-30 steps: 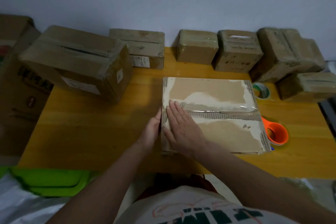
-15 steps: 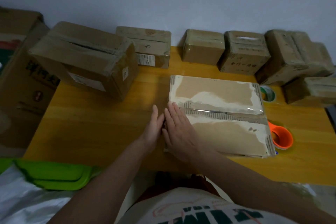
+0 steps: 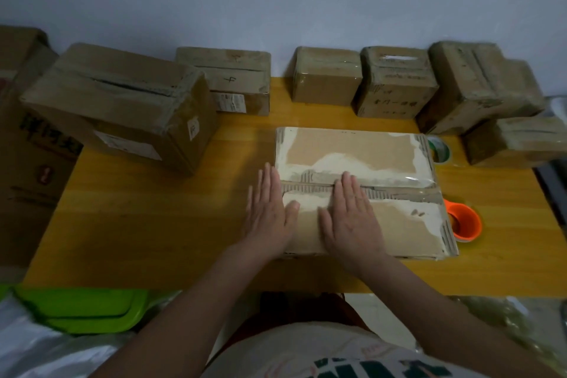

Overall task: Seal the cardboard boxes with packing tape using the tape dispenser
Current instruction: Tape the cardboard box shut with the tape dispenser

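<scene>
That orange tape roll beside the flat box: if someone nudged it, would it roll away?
Probably not. The orange tape roll seems to lie flat on the wooden table with its hole facing up, so a nudge would likely slide it. It touches or nearly touches the flat box, which should block it leftward. It looks light.

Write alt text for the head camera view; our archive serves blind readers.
Two open hands, left hand and right hand, press flat on a worn flat cardboard box on a yellow wooden table. An orange tape dispenser lies just right of the box, with more cardboard boxes lined up along the wall.
</scene>
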`<control>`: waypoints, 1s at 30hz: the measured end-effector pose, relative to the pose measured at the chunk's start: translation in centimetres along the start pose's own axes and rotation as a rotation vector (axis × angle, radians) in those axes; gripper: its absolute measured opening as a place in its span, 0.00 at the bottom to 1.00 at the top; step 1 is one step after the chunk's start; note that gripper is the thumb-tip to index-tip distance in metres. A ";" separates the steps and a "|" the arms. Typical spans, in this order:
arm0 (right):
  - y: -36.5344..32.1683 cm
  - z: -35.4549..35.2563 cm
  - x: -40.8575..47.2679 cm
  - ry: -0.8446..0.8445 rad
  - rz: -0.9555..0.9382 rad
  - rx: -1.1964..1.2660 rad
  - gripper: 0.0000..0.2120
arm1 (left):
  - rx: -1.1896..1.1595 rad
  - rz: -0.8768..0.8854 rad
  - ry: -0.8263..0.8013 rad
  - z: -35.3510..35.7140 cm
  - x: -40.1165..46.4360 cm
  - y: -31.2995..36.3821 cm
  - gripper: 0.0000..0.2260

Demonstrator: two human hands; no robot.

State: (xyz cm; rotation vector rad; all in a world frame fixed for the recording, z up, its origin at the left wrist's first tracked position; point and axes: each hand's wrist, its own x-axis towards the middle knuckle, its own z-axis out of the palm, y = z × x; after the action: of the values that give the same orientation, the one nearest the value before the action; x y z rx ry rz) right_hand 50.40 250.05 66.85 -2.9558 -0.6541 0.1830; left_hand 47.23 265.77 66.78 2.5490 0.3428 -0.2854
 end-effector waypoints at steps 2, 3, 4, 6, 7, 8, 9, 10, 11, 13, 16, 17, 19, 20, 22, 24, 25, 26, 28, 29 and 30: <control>-1.1 -0.3 0.1 0.014 -0.020 0.024 0.36 | 0.217 0.059 0.029 -0.3 0.2 0.8 0.31; -1.5 -0.3 0.3 0.015 -0.084 0.040 0.35 | 0.291 0.109 0.024 -0.5 0.2 1.1 0.30; -1.6 -0.3 0.4 -0.007 -0.153 0.051 0.35 | 0.342 0.156 0.005 -0.6 0.1 1.3 0.29; -0.4 -0.5 0.5 -0.048 -0.214 0.053 0.36 | 0.401 0.186 -0.039 -0.7 0.1 1.5 0.30; 0.6 -0.5 0.5 -0.036 -0.199 0.035 0.36 | 0.417 0.180 -0.049 -0.7 0.1 1.5 0.32; 1.6 -0.7 0.3 -0.021 -0.159 0.011 0.37 | 0.424 0.165 -0.054 -0.6 0.1 1.6 0.34; 2.6 -0.7 0.2 -0.022 -0.106 -0.013 0.37 | 0.424 0.149 -0.057 -0.5 0.1 1.6 0.35; 3.5 -0.8 0.0 -0.030 -0.060 -0.032 0.39 | 0.417 0.133 -0.062 -0.4 0.1 1.7 0.36; 4.3 -0.8 -0.3 -0.032 -0.026 -0.039 0.40 | 0.409 0.123 -0.065 -0.4 0.0 1.8 0.37; 5.7 -0.9 -0.7 -0.046 0.045 -0.031 0.43 | 0.410 0.119 -0.068 -0.5 0.0 1.9 0.37; 7.6 -1.3 -1.1 -0.044 0.180 -0.033 0.47 | 0.417 0.117 -0.075 -0.8 -0.1 2.1 0.36; 8.0 -1.3 -1.1 -0.034 0.223 -0.040 0.47 | 0.423 0.119 -0.076 -0.9 -0.1 2.1 0.36; 8.4 -1.4 -0.9 -0.003 0.311 -0.041 0.44 | 0.435 0.123 -0.081 -1.0 -0.2 2.1 0.36; 8.5 -1.5 -0.8 0.011 0.355 -0.038 0.42 | 0.441 0.125 -0.082 -1.0 -0.3 2.1 0.36; 8.6 -1.7 -0.5 0.019 0.423 -0.022 0.37 | 0.454 0.131 -0.087 -1.1 -0.2 2.0 0.36; 8.8 -2.1 -0.5 0.061 0.461 0.062 0.34 | 0.480 0.146 -0.097 -1.3 0.2 1.8 0.36; 9.0 -2.2 -0.4 0.088 0.486 0.112 0.32 | 0.503 0.160 -0.101 -1.6 0.6 1.5 0.36; 9.2 -2.3 -0.3 0.106 0.518 0.157 0.30 | 0.525 0.177 -0.106 -1.9 1.1 1.1 0.36; 9.4 -2.3 -0.1 0.137 0.565 0.235 0.26 | 0.546 0.215 -0.112 -2.8 2.4 0.3 0.36; 9.1 -2.3 -0.1 0.150 0.567 0.268 0.23 | 0.557 0.223 -0.115 -3.2 3.2 0.1 0.36; 8.7 -2.3 -0.2 0.164 0.562 0.287 0.20 | 0.561 0.216 -0.122 -3.6 4.0 0.0 0.36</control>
State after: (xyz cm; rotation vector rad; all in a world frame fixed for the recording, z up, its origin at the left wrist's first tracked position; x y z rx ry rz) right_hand 54.15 241.98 68.03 -2.7509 0.2178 0.0682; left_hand 51.48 268.46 68.72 3.0628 -0.0774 -0.5103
